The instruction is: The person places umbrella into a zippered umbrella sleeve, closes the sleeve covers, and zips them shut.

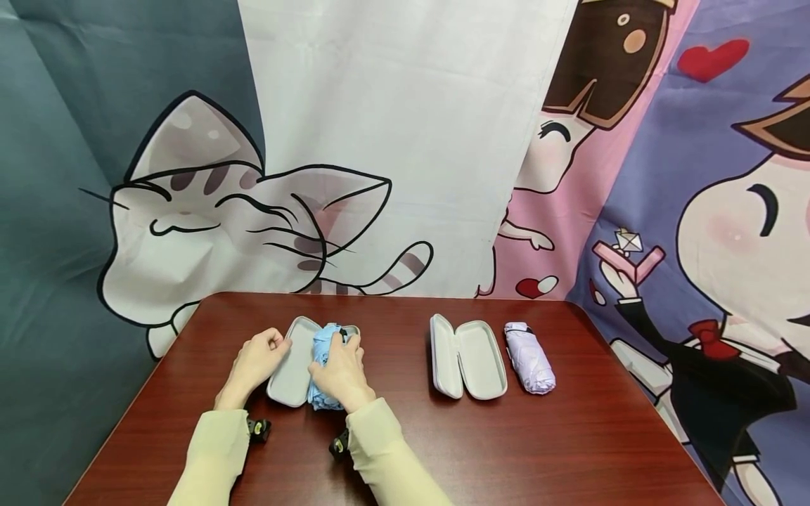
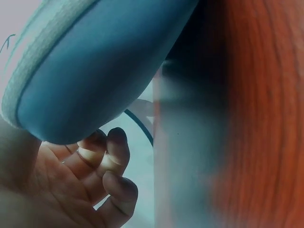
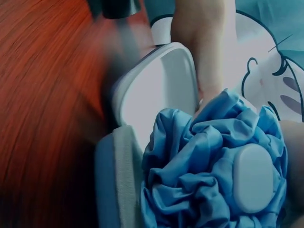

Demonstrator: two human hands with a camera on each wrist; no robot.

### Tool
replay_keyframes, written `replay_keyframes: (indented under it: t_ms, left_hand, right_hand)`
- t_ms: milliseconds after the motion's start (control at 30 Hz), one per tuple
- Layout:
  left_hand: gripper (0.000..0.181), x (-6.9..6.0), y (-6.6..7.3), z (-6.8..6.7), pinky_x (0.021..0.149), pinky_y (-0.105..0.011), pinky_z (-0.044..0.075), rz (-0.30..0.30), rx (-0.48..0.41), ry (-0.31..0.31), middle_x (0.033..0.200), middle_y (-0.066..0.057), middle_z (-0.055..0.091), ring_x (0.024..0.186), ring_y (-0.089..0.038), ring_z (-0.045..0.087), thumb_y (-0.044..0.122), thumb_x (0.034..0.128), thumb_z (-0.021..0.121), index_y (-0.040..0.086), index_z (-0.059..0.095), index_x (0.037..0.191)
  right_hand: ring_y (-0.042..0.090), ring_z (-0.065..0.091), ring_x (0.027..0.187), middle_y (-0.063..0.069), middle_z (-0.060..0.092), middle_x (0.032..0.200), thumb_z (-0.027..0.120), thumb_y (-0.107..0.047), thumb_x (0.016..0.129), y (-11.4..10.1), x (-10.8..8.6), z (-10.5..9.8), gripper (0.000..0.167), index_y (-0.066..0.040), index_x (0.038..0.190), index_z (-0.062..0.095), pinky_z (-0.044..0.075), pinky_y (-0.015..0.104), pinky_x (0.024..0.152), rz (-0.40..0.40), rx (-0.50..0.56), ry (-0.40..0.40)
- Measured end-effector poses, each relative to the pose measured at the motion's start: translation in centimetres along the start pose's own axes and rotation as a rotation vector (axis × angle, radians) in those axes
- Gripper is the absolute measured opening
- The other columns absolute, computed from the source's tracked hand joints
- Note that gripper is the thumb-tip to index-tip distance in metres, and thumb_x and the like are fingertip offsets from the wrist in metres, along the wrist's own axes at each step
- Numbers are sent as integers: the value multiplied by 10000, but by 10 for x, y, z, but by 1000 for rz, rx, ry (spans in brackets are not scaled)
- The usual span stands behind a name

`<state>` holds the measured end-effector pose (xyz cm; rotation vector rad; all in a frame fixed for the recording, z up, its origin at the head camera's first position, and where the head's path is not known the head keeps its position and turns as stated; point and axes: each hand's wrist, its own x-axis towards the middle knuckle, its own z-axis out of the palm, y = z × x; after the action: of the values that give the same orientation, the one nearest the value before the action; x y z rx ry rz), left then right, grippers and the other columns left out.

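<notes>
An opened grey case [image 1: 293, 376] lies at the left of the table, its left half beside my left hand [image 1: 258, 362], whose fingers and thumb pinch that half's outer edge. My right hand [image 1: 344, 369] grips a folded light-blue umbrella [image 1: 323, 400] over the case's right half. The right wrist view shows the umbrella's gathered blue cloth [image 3: 185, 190] and pale oval end [image 3: 253, 178], with the case's light inner side [image 3: 156, 90] behind. In the left wrist view the case's blue outer shell [image 2: 95, 71] covers part of my left hand [image 2: 80, 185], fingers curled by its edge.
A second opened case [image 1: 482, 360] with a pale inside stands right of centre on the brown table [image 1: 538, 450]. A folded lavender umbrella [image 1: 530, 358] lies to its right. Behind the table hangs a cloth [image 1: 405, 105] printed with cartoon figures.
</notes>
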<state>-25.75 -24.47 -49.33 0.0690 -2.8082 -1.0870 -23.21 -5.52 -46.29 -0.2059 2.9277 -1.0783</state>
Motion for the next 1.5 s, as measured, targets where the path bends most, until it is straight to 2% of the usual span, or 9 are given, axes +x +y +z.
replay_keyframes:
  t_ms: [400,933,1300,1500]
  left_hand:
    - [246,-1,1,-2,554,-346,346,16,-15,-8,644,-15,441,621,-202,486,337,972,559,139,530,830]
    - [222,1,4,-2,562,-345,354,10,-9,-9,660,-22,464,633,-206,490,320,968,576,148,551,830]
    - [222,-1,5,-1,553,-340,349,24,-23,-3,646,-19,453,608,-203,474,314,971,576,139,552,837]
    - [231,-2,4,-1,560,-340,351,35,-38,4,647,-18,450,609,-201,472,318,972,576,133,547,836]
  right_hand:
    - [430,337,1268,294,233,1481,669,-285,901,3,7,6,705,-3,1464,351,395,546,956,63,-24,-26]
    - [407,378,1164,268,318,1363,701,-275,876,5,17,11,653,8,1391,416,422,541,882,117,-58,53]
    - [403,316,1263,276,241,1479,644,-285,929,10,19,24,676,-17,1471,342,370,520,959,97,-95,46]
    - [395,326,1257,261,250,1482,615,-280,944,9,17,31,664,-14,1481,330,375,499,920,74,-175,63]
